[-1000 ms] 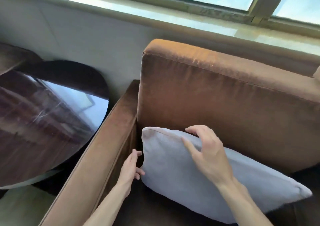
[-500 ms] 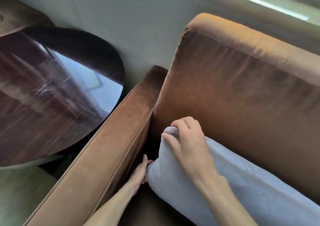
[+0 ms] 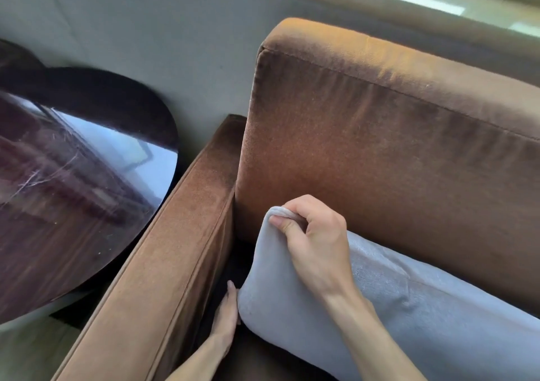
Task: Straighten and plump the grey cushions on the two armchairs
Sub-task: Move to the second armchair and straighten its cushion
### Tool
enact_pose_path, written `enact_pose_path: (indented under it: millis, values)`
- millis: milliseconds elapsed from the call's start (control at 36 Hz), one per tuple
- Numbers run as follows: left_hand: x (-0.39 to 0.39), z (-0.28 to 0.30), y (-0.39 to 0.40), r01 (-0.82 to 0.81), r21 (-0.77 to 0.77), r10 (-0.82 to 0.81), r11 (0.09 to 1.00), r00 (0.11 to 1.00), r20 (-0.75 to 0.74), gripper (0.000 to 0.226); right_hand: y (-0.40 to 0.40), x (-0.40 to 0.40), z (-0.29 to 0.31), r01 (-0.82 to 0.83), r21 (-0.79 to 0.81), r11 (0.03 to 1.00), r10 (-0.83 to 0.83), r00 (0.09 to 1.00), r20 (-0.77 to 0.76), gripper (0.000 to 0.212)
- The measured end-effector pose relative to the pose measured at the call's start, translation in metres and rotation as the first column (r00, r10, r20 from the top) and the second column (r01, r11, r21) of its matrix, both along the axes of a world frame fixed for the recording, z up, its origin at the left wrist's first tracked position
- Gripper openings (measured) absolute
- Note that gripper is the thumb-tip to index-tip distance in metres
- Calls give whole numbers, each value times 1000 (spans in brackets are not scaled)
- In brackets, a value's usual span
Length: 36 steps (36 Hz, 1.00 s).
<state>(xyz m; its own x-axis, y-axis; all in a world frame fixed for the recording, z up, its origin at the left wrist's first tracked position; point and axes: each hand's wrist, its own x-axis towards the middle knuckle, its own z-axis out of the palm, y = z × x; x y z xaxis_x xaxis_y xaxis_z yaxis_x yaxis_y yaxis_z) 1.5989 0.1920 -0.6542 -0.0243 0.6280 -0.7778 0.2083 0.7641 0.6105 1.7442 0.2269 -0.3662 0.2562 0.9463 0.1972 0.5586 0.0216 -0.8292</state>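
from the head camera we see the soft grey rectangular fabric cushion point(image 3: 409, 316) on the seat of the brown velvet armchair point(image 3: 380, 152), leaning on its backrest, its long axis running from upper left down to lower right. our right hand point(image 3: 315, 243) pinches its upper left corner, fingers curled tight. our left hand point(image 3: 226, 316) lies flat, fingers together, touching the cushion's left end beside the brown velvet armrest point(image 3: 163, 258). a round glossy dark table point(image 3: 73, 181) stands left.

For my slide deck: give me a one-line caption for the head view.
Right hand pinches the grey cushion's corner while the left hand braces its edge beside the armrest.
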Motion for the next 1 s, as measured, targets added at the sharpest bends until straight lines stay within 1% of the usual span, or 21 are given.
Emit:
enact_pose_path:
  millis: [83, 194, 278, 333, 361, 417, 472, 528, 583, 667, 722, 750, 806, 889, 917, 1000]
  values:
    - [3, -7, -2, -34, -10, 34, 999, 999, 2, 75, 0, -1, 2, 9, 11, 1000, -8, 1000, -21, 19]
    - [1, -7, 1, -34, -29, 34, 999, 999, -13, 83, -1, -1, 1, -5, 3, 1000, 5, 999, -32, 19]
    - [-1, 6, 8, -18, -65, 20, 998, 999, 41, 91, -1, 1, -1, -76, -54, 996, 76, 997, 12, 15]
    - [-4, 18, 10, 5, -88, -2, 996, 999, 38, 90, -3, 3, -1, -136, -97, 986, 141, 989, 48, 10]
    - [-5, 26, 10, 18, -68, -18, 998, 1000, 7, 88, -4, 5, -1, -162, -107, 981, 170, 983, 71, 8]
    - [-6, 45, 11, 27, 40, -26, 999, 999, -34, 70, -8, 11, 0, -181, -105, 978, 193, 975, 113, 7]
    - [-5, 71, 13, 23, 134, -21, 991, 1000, -15, 57, -16, 21, 2, -168, -99, 981, 179, 976, 121, 14]
    - [-5, 105, 17, 50, 208, -51, 977, 999, 1, 52, -26, 35, 4, -159, -116, 981, 173, 977, 127, 22]
    - [-4, 142, 21, 76, 337, -102, 938, 993, 61, 47, -40, 54, 5, -144, -160, 977, 166, 977, 137, 30]
    - [-5, 197, 28, 88, 564, -205, 821, 968, 146, 50, -65, 85, 6, -81, -249, 965, 119, 983, 139, 40]
    - [-4, 228, 36, 122, 642, -289, 757, 943, 162, 51, -83, 106, 6, -47, -300, 953, 92, 986, 138, 42]
    - [-2, 240, 40, 160, 667, -333, 728, 932, 140, 52, -93, 117, 6, -32, -320, 947, 79, 988, 136, 42]
    - [2, 257, 49, 257, 707, -396, 659, 918, 35, 47, -113, 139, 6, 0, -351, 936, 51, 989, 137, 40]
    - [10, 269, 61, 344, 746, -424, 570, 901, -91, 29, -140, 173, 6, 95, -374, 923, 1, 969, 248, 41]
    - [12, 270, 65, 375, 744, -436, 554, 891, -125, 27, -149, 184, 6, 138, -380, 915, -26, 958, 285, 42]
    - [12, 271, 72, 458, 714, -449, 530, 865, -222, 30, -171, 214, 4, 268, -375, 887, -128, 925, 358, 40]
